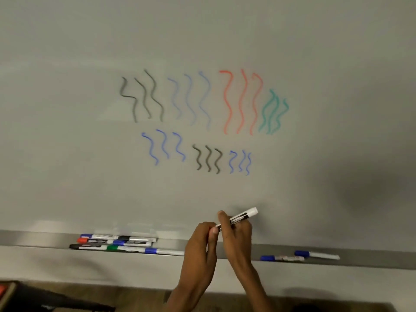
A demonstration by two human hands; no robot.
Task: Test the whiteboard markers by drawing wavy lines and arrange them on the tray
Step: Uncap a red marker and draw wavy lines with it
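My right hand (pixel 236 235) grips a white-barrelled marker (pixel 244 216) with a black label, its back end pointing up and right in front of the whiteboard (pixel 90 176). My left hand (pixel 200 242) closes its fingers round the marker's lower end, where the cap or tip is hidden. Wavy lines (pixel 202 102) in black, blue, red and green cover the board's middle. On the grey tray (pixel 371 257), several markers (pixel 119 243) lie grouped at the left, and two blue-capped markers (pixel 299 256) lie at the right.
The tray runs along the board's bottom edge across the whole view. A dark shadow falls on the board at the right. A dark object with a red patch (pixel 6 293) sits at the lower left, over a brown floor.
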